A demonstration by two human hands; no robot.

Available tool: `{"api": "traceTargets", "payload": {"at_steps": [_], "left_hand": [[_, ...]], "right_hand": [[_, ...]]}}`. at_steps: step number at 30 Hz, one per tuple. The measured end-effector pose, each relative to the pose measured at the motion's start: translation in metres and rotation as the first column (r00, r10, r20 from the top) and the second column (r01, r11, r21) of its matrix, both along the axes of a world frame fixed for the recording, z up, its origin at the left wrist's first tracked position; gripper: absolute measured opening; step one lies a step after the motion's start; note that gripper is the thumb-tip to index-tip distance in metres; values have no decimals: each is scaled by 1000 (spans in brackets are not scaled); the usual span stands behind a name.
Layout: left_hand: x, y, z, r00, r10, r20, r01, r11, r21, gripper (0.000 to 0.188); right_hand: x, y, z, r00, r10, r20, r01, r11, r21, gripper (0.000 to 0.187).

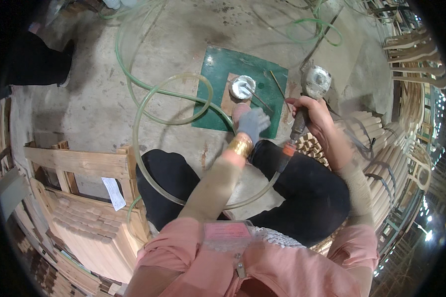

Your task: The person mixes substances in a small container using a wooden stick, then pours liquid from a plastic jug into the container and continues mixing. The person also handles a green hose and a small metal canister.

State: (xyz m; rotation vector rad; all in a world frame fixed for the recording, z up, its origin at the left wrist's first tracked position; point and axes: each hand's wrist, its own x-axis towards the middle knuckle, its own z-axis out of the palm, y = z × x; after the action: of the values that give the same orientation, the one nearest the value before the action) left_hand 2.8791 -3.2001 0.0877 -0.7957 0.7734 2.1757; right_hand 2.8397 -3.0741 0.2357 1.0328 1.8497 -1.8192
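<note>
1. Hose-fed tool [298, 123], right of centre in the frame. Its long axis runs obliquely from lower left to upper right; the rounded metal head is the upper end and points toward the top of the frame, while the orange collar [289, 149] and hose connection face the lower left.
2. Right hand [316, 115]: fingers wrapped around the tool's dark handle, just below the head. A thin stick [279, 86] slants beside its fingertips; whether these touch the stick cannot be told.
3. Left hand [252, 123], in a grey glove, blurred, over the lower edge of the green board [220, 59]; whether it grasps anything cannot be told.
4. Pot [238, 80] with pale contents, above the left hand, standing on a brown piece [227, 105] upon the board. A thin handle leans from the pot toward the lower right.
5. Surface and room: the board lies tilted on a stained concrete floor [173, 49]. Bundled wooden rods [381, 141] occupy the right; a wooden frame [79, 163] and stacked wood pieces [91, 225] the lower left; another person's dark-clad leg [39, 62] the upper left.
6. Edges and room for movement: the clear hose [139, 128] loops across the board's left edge. Floor extends above the board; the rods and the person's knees border the tool on the right and below.
</note>
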Motion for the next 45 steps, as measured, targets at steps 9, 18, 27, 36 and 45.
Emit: {"api": "traceTargets", "payload": {"at_steps": [9, 18, 27, 36, 45], "left_hand": [[-29, 77, -82, 968, -88, 237, 230, 692, -684, 40], [-27, 63, -64, 995, -97, -17, 77, 878, -473, 26], [-61, -14, -16, 970, -48, 240, 10, 987, 159, 18], [-64, -24, -7, 918, 50, 394, -161, 954, 254, 18], [-64, -19, -11, 935, 36, 353, -137, 954, 266, 21]], "right_hand": [[3, 1, 2, 990, -126, 66, 136, 974, -181, 13], [8, 8, 13, 984, -144, 101, 154, 982, -106, 18], [26, -36, 39, 960, -72, 271, 163, 930, -331, 23], [21, -48, 15, 945, 81, 316, 51, 920, -389, 19], [16, -51, -1, 948, 175, 268, -76, 937, -342, 23]]}}
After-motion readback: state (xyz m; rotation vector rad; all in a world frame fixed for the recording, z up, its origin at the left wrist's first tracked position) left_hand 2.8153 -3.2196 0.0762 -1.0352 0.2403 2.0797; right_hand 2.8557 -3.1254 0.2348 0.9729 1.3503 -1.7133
